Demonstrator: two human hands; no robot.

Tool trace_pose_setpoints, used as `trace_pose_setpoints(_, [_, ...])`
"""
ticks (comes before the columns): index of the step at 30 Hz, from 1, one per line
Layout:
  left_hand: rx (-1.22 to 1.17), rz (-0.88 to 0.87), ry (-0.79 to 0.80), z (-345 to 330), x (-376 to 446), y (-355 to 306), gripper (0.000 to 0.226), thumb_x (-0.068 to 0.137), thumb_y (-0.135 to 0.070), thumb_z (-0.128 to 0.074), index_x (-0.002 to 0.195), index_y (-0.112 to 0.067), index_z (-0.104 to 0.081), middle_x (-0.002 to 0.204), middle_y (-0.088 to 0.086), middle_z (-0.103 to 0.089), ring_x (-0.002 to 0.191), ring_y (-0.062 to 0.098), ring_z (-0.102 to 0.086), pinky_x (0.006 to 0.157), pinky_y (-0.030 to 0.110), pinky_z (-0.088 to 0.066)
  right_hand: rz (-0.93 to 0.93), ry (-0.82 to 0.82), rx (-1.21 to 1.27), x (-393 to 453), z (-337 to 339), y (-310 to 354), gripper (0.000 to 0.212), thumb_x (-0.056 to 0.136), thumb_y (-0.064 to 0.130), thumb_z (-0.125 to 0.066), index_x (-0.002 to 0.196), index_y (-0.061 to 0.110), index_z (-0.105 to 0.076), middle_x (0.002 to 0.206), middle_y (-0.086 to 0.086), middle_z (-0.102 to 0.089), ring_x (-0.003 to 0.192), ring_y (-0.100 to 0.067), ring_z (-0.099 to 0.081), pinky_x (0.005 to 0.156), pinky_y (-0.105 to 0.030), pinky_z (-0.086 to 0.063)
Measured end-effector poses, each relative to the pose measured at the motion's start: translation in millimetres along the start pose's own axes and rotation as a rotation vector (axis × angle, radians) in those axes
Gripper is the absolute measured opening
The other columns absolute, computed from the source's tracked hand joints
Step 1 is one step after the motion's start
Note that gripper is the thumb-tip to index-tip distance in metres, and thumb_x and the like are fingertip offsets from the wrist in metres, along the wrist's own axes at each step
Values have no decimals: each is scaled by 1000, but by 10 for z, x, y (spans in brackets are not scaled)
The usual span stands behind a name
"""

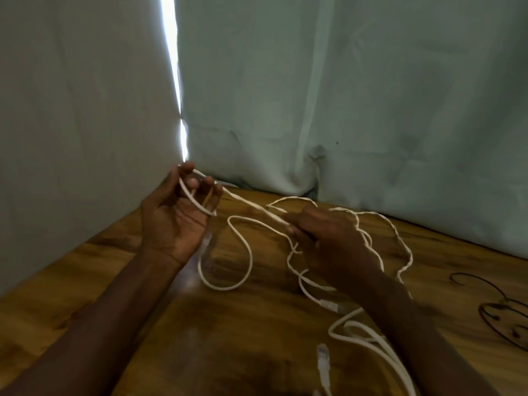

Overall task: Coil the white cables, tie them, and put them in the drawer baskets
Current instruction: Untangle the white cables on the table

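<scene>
**Looping White Cable Across an Upturned Palm**

Holding the left hand [178, 212] palm up above the wooden counter [85, 267], the person has a turn of white cable [245, 252] slung from the thumb across to the curled fingers [213, 192], which hook the strand. From there the cable runs taut down to the right hand [325, 238], whose thumb and forefinger pinch it just above the counter, knuckles toward the camera.

Below and between the two hands, a wide slack loop of the cable lies on the wood. More of it trails in wavy bends behind and to the right of the right hand. Near the bottom edge, a second run of white cable curls under the right forearm, with a clear plug [323, 360] lying beside it and another plug [331, 305] just left of the wrist.

A thin dark wire [497, 310] lies in loops at the far right. Pale curtains [371, 95] hang behind the counter, with a bright slit of light between them.
</scene>
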State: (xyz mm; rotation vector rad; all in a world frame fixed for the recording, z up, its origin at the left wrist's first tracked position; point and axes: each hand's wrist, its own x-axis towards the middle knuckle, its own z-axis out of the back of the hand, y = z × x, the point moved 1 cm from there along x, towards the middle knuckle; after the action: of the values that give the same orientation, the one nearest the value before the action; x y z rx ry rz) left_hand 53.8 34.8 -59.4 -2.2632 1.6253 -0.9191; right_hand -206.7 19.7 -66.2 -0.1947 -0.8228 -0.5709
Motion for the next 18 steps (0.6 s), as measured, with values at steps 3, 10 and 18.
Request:
trace_pose_setpoints(3, [253, -95, -120, -134, 145, -92, 40, 105, -24, -48, 75, -12, -72, 60, 5, -65, 69, 21, -67, 83, 38, -60, 6, 96, 21, -52, -80, 30, 29, 103, 28, -57, 126, 18, -72, 106, 3, -74, 94, -12, -65, 82, -22, -48])
trace_pose_setpoints(10, [745, -238, -85, -461, 461, 126, 38, 104, -40, -56, 92, -10, -76, 95, 17, -77, 89, 32, -74, 75, 38, -54, -79, 100, -17, -63, -110, -72, 36, 105, 36, -48, 128, 19, -70, 105, 3, -72, 96, -10, -60, 83, -17, -41])
trace_pose_setpoints(18, [1055, -326, 66, -134, 378, 511, 36, 110, -38, -40, 110, -3, -49, 87, 16, -65, 73, 30, -72, 68, 45, -56, 18, 158, -111, -42, -236, -15, 33, 102, 33, -49, 125, 21, -70, 98, 1, -68, 87, -15, -53, 72, -33, -40])
